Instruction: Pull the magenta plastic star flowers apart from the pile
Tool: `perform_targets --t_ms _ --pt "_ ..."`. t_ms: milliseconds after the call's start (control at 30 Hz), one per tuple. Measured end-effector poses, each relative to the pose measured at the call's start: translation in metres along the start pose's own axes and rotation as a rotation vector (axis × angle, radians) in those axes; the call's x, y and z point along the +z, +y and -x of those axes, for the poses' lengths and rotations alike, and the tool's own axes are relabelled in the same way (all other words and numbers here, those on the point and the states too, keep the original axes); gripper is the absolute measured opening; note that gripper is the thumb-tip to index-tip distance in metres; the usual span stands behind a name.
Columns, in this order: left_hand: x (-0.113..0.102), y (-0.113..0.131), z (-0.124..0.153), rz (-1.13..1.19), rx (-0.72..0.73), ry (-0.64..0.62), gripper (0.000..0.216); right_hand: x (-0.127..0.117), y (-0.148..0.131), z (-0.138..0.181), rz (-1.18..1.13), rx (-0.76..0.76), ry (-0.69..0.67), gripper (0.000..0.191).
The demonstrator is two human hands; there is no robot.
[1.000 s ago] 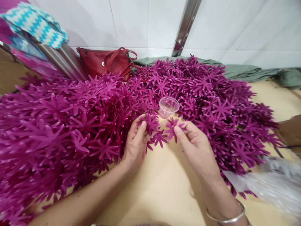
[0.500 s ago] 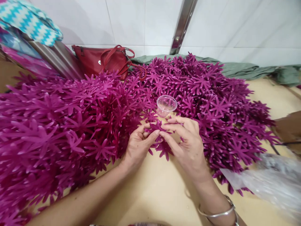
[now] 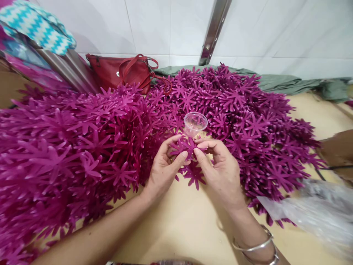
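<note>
Between my two hands is a magenta flower-shaped piece (image 3: 189, 147) with several long narrow petals. My left hand (image 3: 167, 162) pinches its left side between thumb and fingers. On the opposite side, my right hand (image 3: 219, 165) grips its petals the same way, with a silver bangle (image 3: 255, 247) at the wrist. Below the held piece, another magenta flower piece (image 3: 195, 176) lies on the tan tabletop (image 3: 176, 224). Just beyond my fingertips stands a small clear plastic cup (image 3: 195, 123); tiny bits seem to be inside, too small to name.
Heaps of magenta flower pieces rise on the left (image 3: 68, 147) and right (image 3: 248, 121). A red handbag (image 3: 110, 71) rests behind them, near a green cloth (image 3: 286, 82) along the tiled wall. Clear plastic wrap (image 3: 317, 215) lies at the right, and a patterned cloth (image 3: 38, 27) hangs at upper left.
My right fingers have curled in closer around the flower piece. The piece has turned so that its petals face up more openly between both hands.
</note>
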State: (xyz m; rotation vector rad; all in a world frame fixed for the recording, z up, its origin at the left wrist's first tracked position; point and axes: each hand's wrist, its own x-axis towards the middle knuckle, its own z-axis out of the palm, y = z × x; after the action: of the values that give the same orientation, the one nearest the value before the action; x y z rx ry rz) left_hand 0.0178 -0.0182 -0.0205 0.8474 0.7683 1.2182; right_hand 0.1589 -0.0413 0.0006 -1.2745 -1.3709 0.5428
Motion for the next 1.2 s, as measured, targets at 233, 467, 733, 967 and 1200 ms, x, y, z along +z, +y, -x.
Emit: perform_targets --t_ms 233,467,733,967,1200 --pt "0.000 0.000 0.001 0.007 -0.047 -0.055 0.045 -0.002 -0.002 0.000 0.096 -0.133 0.003 0.005" --pt "-0.003 0.001 -0.001 -0.067 -0.016 0.012 0.028 -0.001 0.002 -0.001 0.058 -0.121 -0.029 0.011" --pt "-0.002 0.005 -0.001 -0.050 -0.020 0.035 0.028 -0.003 -0.002 0.000 0.175 -0.181 -0.007 0.024" --pt "-0.003 0.000 0.002 0.018 -0.081 -0.009 0.024 -0.001 0.003 0.001 0.107 -0.127 -0.023 0.010" --pt "-0.004 -0.001 0.002 -0.007 -0.105 -0.011 0.027 -0.002 0.008 0.000 0.017 -0.040 -0.031 0.009"
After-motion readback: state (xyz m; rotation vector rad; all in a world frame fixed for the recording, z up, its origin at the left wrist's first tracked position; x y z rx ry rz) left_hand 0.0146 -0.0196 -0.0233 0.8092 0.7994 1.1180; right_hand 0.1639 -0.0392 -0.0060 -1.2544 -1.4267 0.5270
